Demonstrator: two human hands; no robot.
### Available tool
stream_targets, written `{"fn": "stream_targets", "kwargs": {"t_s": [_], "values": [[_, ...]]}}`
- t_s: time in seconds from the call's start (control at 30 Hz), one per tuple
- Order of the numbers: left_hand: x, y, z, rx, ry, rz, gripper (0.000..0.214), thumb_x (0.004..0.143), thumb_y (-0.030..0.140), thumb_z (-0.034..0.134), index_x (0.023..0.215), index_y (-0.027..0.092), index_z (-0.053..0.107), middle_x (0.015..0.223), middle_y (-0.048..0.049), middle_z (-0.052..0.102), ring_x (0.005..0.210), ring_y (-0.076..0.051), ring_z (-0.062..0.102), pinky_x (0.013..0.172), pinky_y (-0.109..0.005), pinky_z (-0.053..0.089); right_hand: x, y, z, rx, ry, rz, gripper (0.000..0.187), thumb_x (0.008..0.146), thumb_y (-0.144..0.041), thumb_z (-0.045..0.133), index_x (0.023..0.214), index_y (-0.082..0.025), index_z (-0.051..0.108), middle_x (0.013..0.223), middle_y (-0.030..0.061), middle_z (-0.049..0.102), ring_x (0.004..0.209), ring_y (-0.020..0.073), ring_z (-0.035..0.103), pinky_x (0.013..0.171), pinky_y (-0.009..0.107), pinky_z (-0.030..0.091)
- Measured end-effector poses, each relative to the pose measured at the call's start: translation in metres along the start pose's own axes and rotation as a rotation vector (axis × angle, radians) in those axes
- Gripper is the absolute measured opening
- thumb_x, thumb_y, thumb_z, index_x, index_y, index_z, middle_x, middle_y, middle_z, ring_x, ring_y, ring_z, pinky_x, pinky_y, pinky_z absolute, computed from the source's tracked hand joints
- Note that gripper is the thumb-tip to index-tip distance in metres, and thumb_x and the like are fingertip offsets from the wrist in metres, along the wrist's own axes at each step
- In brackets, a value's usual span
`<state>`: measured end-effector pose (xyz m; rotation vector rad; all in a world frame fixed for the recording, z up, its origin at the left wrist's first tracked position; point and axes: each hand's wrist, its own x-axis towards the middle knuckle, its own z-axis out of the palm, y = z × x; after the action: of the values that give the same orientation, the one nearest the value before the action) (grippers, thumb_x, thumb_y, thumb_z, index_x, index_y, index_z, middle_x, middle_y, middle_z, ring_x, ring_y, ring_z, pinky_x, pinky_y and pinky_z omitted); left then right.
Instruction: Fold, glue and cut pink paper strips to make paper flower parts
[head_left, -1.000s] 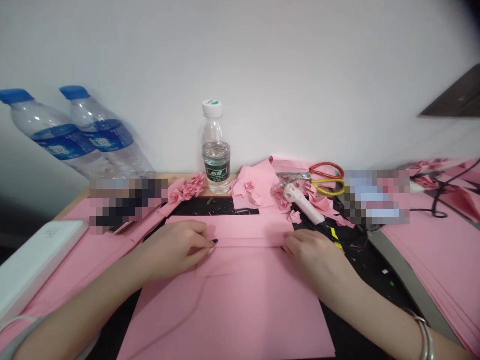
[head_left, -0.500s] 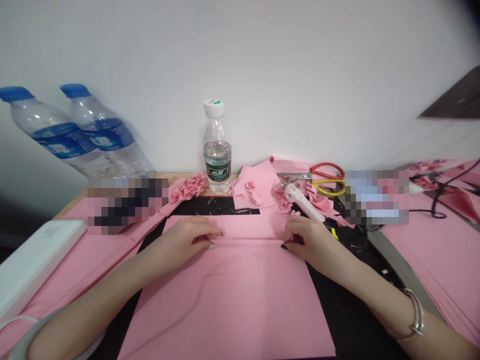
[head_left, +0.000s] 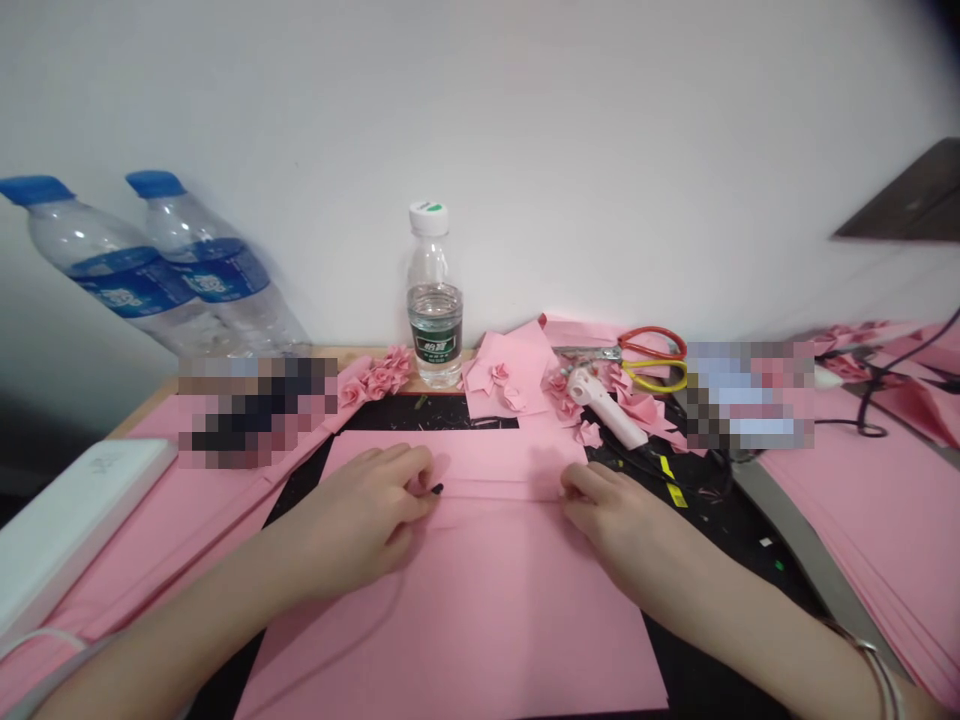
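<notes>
A white wall (head_left: 480, 120) rises behind the worktop (head_left: 146, 408), where a black mat (head_left: 427, 412) shows at upper centre, partly under a large sheet of pink paper (head_left: 450, 640) filling the lower middle of the frame. A fold (head_left: 495, 490) crosses the sheet. The left hand (head_left: 356, 520) and right hand (head_left: 615, 520) rest on the paper at either end of the fold, well apart. Their fingers (head_left: 409, 480) lie slightly curled against it; whether they pinch it, I cannot tell. Beyond the right hand lie a pink-and-white glue gun (head_left: 604, 405) and red-and-yellow scissors (head_left: 652, 355). Paper roses (head_left: 379, 378) sit just left of a water bottle (head_left: 434, 300).
</notes>
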<state>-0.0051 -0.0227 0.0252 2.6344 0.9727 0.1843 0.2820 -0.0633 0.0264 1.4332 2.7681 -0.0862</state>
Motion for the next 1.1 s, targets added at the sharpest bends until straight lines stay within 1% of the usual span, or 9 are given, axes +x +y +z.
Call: {"fn": "stream_targets", "kwargs": {"t_s": [0.07,0.13,0.23,0.5,0.63,0.73,0.8,0.93,1.1], "values": [[0.001,0.006,-0.001,0.019,-0.054,-0.023,0.018,0.074,0.008,0.052,0.078,0.017,0.067,0.093,-0.0070,0.058,0.084,-0.023,0.054,0.075,-0.037,0.043,-0.001,-0.004,0.007,-0.081,0.067,-0.047,0.024,0.075,0.004,0.057,0.084,-0.010,0.074,0.107,0.0158,0.068,0.085,0.0246,0.065,0.075,0.038,0.058],[0.003,0.009,0.001,0.021,-0.067,-0.034,0.020,0.076,0.011,0.052,0.085,0.017,0.068,0.097,-0.0087,0.058,0.087,-0.025,0.055,0.079,-0.040,0.044,0.001,-0.006,0.015,-0.171,0.152,-0.120,0.033,0.075,0.003,0.056,0.103,-0.004,0.073,0.122,0.0211,0.065,0.100,0.0305,0.066,0.085,0.042,0.058],[0.007,0.011,0.006,0.018,-0.056,-0.035,0.027,0.079,0.014,0.049,0.098,0.016,0.068,0.100,-0.0102,0.058,0.087,-0.025,0.055,0.079,-0.043,0.045,0.004,-0.014,0.023,-0.264,0.238,-0.181,0.038,0.079,-0.002,0.054,0.114,0.002,0.068,0.127,0.0236,0.063,0.118,0.0350,0.059,0.098,0.044,0.053],[0.023,0.018,0.029,-0.006,0.025,0.088,0.029,0.080,0.011,0.047,0.104,0.012,0.063,0.097,-0.0114,0.056,0.084,-0.024,0.052,0.075,-0.039,0.045,0.013,-0.046,0.032,-0.044,0.246,-0.164,0.052,0.093,-0.028,0.047,0.131,0.007,0.055,0.141,0.0299,0.047,0.131,0.0363,0.048,0.105,0.045,0.047],[0.025,0.019,0.031,-0.010,0.061,0.085,0.024,0.080,0.011,0.046,0.097,0.014,0.063,0.091,-0.0089,0.055,0.080,-0.022,0.050,0.071,-0.036,0.044,0.014,-0.045,0.035,-0.002,0.226,-0.144,0.059,0.094,-0.039,0.051,0.132,0.007,0.054,0.141,0.0305,0.046,0.130,0.0371,0.049,0.104,0.047,0.048],[0.023,0.016,0.027,-0.031,0.059,0.049,0.026,0.086,0.012,0.042,0.099,0.015,0.065,0.087,-0.0070,0.053,0.076,-0.019,0.050,0.068,-0.033,0.043,0.010,-0.038,0.032,-0.040,0.192,-0.096,0.059,0.092,-0.035,0.056,0.137,0.002,0.051,0.142,0.0262,0.047,0.127,0.0341,0.053,0.103,0.044,0.050],[0.020,0.014,0.021,-0.060,0.046,0.020,0.026,0.091,0.014,0.041,0.089,0.016,0.067,0.086,-0.0062,0.053,0.075,-0.018,0.050,0.068,-0.031,0.043,0.005,-0.032,0.030,-0.091,0.176,-0.052,0.058,0.089,-0.032,0.059,0.137,0.001,0.051,0.140,0.0249,0.051,0.122,0.0329,0.058,0.098,0.042,0.054],[0.013,0.011,0.008,-0.102,0.011,-0.056,0.036,0.095,0.021,0.041,0.067,0.016,0.063,0.087,-0.0051,0.055,0.072,-0.015,0.052,0.068,-0.028,0.042,-0.008,-0.022,0.034,-0.271,0.190,0.059,0.049,0.086,-0.024,0.059,0.124,0.005,0.061,0.127,0.0286,0.060,0.106,0.0330,0.068,0.085,0.041,0.060],[0.006,0.005,0.001,-0.171,-0.043,-0.134,0.035,0.094,0.021,0.044,0.065,0.016,0.062,0.086,-0.0027,0.056,0.068,-0.012,0.054,0.064,-0.025,0.042,-0.015,-0.015,0.033,-0.407,0.217,0.091,0.040,0.077,-0.010,0.058,0.112,0.006,0.068,0.111,0.0301,0.068,0.089,0.0325,0.073,0.073,0.039,0.062]]}}
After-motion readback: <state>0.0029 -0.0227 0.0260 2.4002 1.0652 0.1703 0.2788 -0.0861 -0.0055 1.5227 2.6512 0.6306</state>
